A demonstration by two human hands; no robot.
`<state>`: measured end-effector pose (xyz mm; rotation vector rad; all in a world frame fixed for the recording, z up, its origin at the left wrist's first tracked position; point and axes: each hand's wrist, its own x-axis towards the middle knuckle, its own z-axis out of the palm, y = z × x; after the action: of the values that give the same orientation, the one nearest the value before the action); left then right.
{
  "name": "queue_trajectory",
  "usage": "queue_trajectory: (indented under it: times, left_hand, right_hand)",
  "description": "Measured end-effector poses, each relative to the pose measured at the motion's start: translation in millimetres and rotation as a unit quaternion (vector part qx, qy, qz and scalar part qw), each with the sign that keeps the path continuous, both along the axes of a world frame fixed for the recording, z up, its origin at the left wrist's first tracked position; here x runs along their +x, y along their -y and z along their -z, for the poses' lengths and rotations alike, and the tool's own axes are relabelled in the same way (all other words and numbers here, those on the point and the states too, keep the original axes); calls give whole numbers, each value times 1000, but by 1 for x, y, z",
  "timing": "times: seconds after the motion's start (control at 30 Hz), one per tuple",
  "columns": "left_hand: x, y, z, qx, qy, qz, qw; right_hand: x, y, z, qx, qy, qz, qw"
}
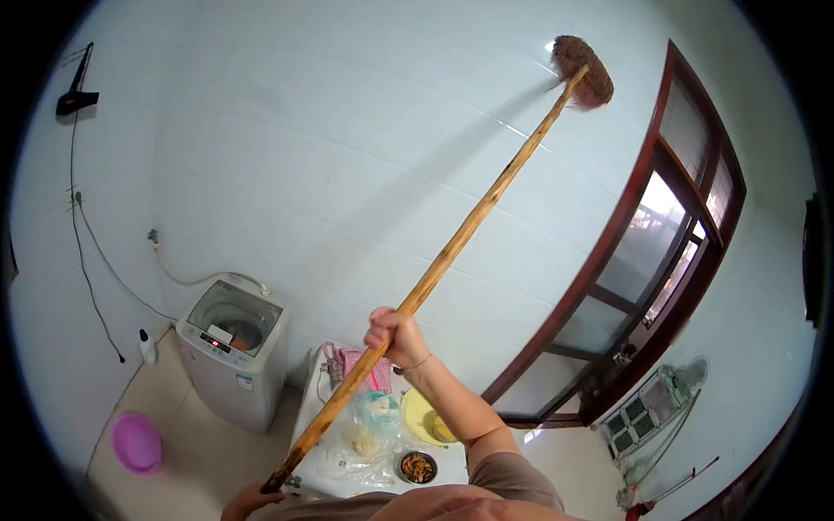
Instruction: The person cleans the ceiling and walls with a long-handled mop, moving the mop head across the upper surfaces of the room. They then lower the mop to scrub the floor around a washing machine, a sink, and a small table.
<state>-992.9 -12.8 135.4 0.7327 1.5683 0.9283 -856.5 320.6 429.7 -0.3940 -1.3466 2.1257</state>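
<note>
A long wooden pole point(473, 217) runs diagonally from the lower left to the upper right, with a reddish-brown brush head point(584, 73) at its top end, against or close to the tiled wall. Around the middle of the pole wraps my right hand point(393, 336), fingers closed. My left hand point(250, 502) is at the pole's dark lower end, partly cut off by the frame edge, with its fingers against the wood. Below the pole is a white-covered table point(323, 476) bearing a pink checked cloth point(375, 372), plastic bags, a yellow basin point(415, 417) and a dark bowl of food point(418, 467).
A washing machine point(228, 365) stands by the wall at left, with a pink basin point(136, 443) on the floor. A hair dryer point(76, 102) hangs at upper left. At right are a red-framed door point(638, 260) and a metal rack point(645, 412).
</note>
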Motion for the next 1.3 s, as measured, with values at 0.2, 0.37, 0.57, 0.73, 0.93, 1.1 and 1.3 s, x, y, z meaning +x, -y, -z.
queue_trajectory:
  times: [0.2,0.37,0.57,0.73,0.93,1.1,1.3]
  left_hand:
    - [26,-96,-67,255,-53,-11,965]
    - [38,-186,-194,357,-35,-39,932]
    - [43,-268,-312,396,54,-32,916]
    - [27,-302,-378,422,2,-43,906]
    - [-11,-308,-434,448,-20,-65,892]
    - [-20,-310,-470,442,-14,-68,894]
    - [-28,-304,-477,413,-12,-50,909]
  right_hand:
    - [20,-68,-157,170,10,60,984]
    - [39,-84,-212,167,-106,98,975]
    - [16,-75,-177,305,-140,156,929]
    - [-20,-72,-238,404,-102,338,844]
    - [-63,-88,-307,432,-82,341,831]
    - [-84,-92,-344,428,-85,324,839]
    - [-105,-91,-354,432,-81,349,828]
